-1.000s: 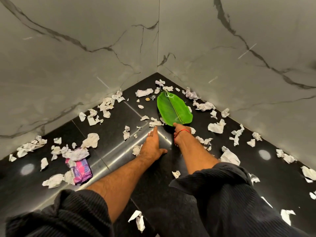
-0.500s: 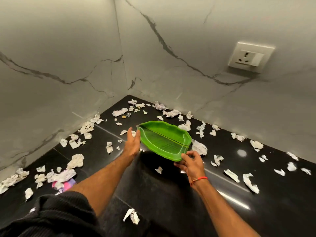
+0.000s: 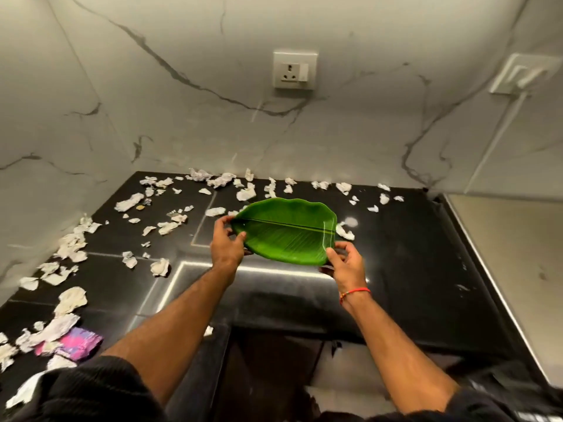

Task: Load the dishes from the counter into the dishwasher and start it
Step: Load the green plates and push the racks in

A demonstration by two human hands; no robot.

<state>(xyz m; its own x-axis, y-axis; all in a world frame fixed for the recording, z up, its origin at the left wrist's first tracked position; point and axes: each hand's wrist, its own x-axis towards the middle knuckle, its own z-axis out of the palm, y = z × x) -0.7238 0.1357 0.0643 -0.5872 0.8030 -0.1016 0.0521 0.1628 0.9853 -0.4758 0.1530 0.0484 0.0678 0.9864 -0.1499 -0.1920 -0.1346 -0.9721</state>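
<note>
Counter: black counter [image 3: 411,254] in a marble corner, littered with paper scraps [image 3: 160,266].
Plate: green leaf plate [image 3: 286,233] held above the counter.
Hands: left hand [image 3: 227,245] and right hand [image 3: 345,263] pinch opposite ends.
Progress: early; dishwasher unseen, loading and starting remain.

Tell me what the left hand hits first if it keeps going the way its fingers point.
The left hand already grips the green leaf plate. Past it, probably paper scraps on the black counter; depth is unclear.
</note>
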